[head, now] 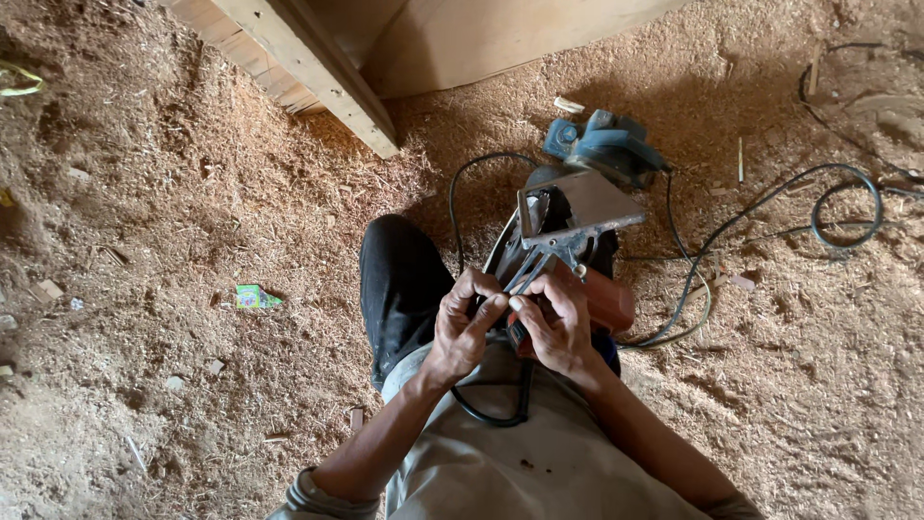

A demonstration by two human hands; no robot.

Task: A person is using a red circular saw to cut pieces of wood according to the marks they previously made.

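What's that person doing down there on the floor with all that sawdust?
A person sits on a floor covered in sawdust, with a red power tool resting on their lap. Both hands are on it: the left hand and the right hand pinch at a small metal part near its grey metal base plate. A black cable runs away across the floor. A blue power tool lies just beyond, and wooden boards stand at the top.

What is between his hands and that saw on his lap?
Nothing visible. Both the left hand and right hand already touch the saw, fingers at its metal base. Its black cord loops below the hands.
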